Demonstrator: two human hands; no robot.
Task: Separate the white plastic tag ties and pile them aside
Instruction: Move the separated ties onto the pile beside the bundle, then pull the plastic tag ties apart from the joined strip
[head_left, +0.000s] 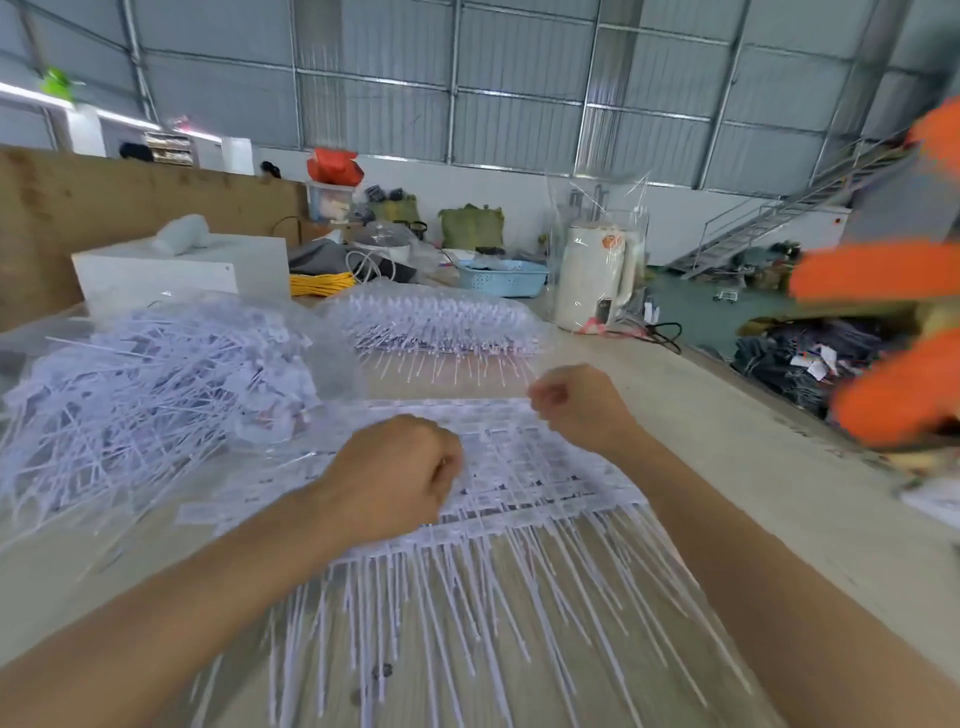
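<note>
Both fists curled over ties (519, 519): left (395, 473) near edge, right (582, 405) far corner, grip unclear; tails toward viewer.

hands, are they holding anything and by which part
Both hands, left hand and right hand, grip the joined sheet of tag ties at its head rows; exact pinch blurred.

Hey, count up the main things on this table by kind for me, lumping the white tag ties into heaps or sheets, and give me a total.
Loose heap of separated white plastic tag ties: 1
Joined sheets of white plastic tag ties: 2, one under both hands, one farther back
White rectangular box: 1
Light blue plastic basket: 1
Cream electric kettle in clear wrap: 1
Total: 6
</note>
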